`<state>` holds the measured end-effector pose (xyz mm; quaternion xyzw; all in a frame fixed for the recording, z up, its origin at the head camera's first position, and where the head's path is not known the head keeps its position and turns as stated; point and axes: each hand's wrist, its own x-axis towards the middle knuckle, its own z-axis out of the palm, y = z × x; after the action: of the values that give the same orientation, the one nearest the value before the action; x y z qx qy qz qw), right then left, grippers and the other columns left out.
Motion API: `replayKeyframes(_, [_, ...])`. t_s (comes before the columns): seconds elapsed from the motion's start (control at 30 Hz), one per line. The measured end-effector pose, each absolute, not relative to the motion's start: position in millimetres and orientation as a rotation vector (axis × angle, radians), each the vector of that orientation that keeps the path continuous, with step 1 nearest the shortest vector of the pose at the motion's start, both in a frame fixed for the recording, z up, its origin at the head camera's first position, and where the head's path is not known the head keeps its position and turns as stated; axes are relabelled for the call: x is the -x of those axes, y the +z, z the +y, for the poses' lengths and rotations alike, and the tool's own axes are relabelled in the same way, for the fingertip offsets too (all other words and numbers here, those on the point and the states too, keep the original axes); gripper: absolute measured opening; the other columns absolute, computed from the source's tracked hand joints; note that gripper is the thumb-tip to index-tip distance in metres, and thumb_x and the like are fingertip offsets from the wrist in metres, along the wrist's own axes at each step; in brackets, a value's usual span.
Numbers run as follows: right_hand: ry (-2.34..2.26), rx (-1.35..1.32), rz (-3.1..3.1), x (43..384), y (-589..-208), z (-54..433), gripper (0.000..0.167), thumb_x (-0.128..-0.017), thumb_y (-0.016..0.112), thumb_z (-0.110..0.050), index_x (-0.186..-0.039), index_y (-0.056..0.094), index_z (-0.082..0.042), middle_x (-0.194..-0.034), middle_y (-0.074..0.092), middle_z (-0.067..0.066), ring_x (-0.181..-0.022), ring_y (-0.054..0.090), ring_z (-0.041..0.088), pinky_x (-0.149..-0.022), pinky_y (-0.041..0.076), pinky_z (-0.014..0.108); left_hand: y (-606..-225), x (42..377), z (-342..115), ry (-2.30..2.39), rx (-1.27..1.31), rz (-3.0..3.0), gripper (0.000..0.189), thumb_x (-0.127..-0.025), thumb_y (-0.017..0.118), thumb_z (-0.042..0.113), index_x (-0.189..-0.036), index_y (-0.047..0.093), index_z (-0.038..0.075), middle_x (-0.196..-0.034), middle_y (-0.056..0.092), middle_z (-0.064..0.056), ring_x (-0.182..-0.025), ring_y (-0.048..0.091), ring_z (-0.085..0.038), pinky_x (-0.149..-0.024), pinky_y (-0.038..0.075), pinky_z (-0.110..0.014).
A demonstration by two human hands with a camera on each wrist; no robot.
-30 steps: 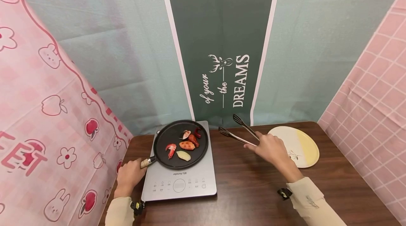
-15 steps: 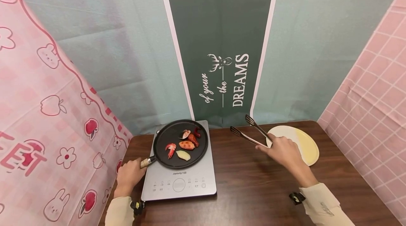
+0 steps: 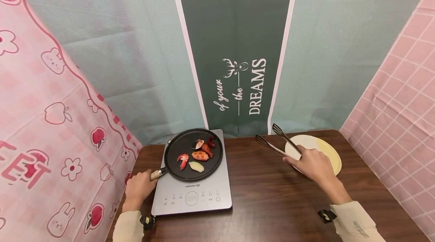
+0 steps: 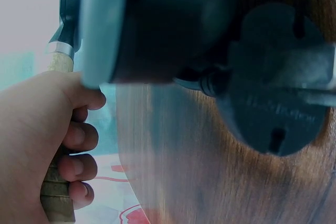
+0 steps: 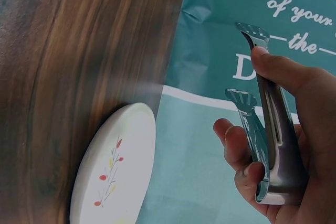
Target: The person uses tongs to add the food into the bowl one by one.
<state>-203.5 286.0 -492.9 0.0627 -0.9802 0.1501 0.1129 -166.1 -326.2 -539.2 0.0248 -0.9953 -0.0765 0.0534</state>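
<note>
My left hand [image 3: 140, 187] grips the wooden handle [image 4: 59, 192] of a round black frying pan [image 3: 180, 145], which sits on a silver induction cooker [image 3: 210, 185]. In the pan lie a shrimp [image 3: 182, 161], a pale yellow slice [image 3: 196, 166], a browned wing-like piece [image 3: 200, 156], a drumstick [image 3: 207, 150], a clam-like piece [image 3: 198, 144] and a dark red curled piece [image 3: 211, 142]. My right hand [image 3: 316, 166] holds metal tongs [image 5: 275, 129] with slotted tips spread apart and nothing between them. Beyond that hand is a white and yellow oval plate [image 3: 329, 153], partly hidden by it.
A brown wooden table [image 3: 258, 193] carries everything. Green cloth [image 3: 241, 26] hangs behind its back edge. Pink patterned cloth [image 3: 74, 128] hangs on the left, and pink checked cloth [image 3: 401, 121] on the right.
My right hand has moved to the right with the tongs, now overlapping the plate's left and front part. The left hand, the pan and the food have stayed in place.
</note>
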Motion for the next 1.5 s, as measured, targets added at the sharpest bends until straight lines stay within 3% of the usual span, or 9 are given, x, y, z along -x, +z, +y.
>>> replayKeyframes(0.53, [0.449,-0.097,-2.932,192.1,-499.4,319.1,0.076,-0.088,0.071,-0.071,-0.116,0.069,-0.001,-0.084,0.070,0.030,-0.075,0.068,0.051,-0.056,0.048,0.061,-539.8,166.0,-327.1,-0.229,-0.067,-3.014,0.022,-0.089,0.076,0.024,-0.085,0.063,0.007,-0.072,0.067,-0.016,-0.058,0.063,-0.037,-0.054,0.044,-0.054])
replayKeyframes(0.8, [0.467,0.013,-3.005,182.0,-500.3,344.2,0.098,-0.087,0.062,-0.083,-0.134,0.064,0.004,-0.104,0.067,0.045,-0.082,0.067,0.061,-0.056,0.048,0.060,-540.5,165.4,-326.5,-0.231,-0.063,-3.012,0.023,-0.090,0.076,0.025,-0.086,0.063,0.006,-0.072,0.068,-0.016,-0.059,0.064,-0.039,-0.053,0.045,-0.054])
replayKeyframes(1.03, [0.458,0.079,-3.012,173.2,-503.7,371.8,0.099,-0.090,0.061,-0.081,-0.135,0.061,0.007,-0.104,0.066,0.047,-0.079,0.065,0.064,-0.056,0.046,0.061,-540.8,165.3,-326.8,-0.228,-0.062,-3.008,0.022,-0.089,0.076,0.024,-0.086,0.063,0.006,-0.073,0.068,-0.017,-0.060,0.065,-0.039,-0.054,0.045,-0.055])
replayKeyframes(1.5, [0.470,0.154,-2.947,161.8,-515.1,397.1,0.091,-0.089,0.068,-0.074,-0.133,0.063,0.006,-0.114,0.062,0.049,-0.094,0.060,0.073,-0.063,0.043,0.070,-540.8,165.3,-327.2,-0.233,-0.062,-3.008,0.024,-0.089,0.076,0.025,-0.084,0.061,0.007,-0.073,0.068,-0.018,-0.061,0.064,-0.042,-0.055,0.046,-0.056])
